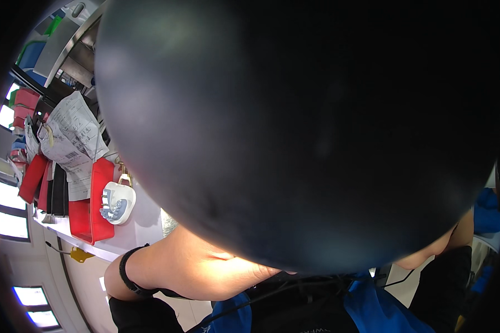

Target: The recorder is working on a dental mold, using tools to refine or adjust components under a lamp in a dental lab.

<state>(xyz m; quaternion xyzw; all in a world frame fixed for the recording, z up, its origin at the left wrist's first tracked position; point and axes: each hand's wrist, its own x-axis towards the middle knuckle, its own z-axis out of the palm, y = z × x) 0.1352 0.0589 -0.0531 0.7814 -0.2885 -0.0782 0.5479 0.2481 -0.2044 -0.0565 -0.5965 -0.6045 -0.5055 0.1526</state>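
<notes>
Dark dome [305, 127] hides hands; red bin [91, 208] nearby

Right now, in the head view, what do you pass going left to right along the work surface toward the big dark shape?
Dark red bins → black bins → bright red bin → white case holding a dental model → the large dark round shape blocking most of the view.

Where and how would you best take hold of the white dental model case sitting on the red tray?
Probably by the two long edges of the white dental model case, coming from above: it lies flat across the red tray's rim, top face exposed. A large dark object blocks its right side.
</notes>
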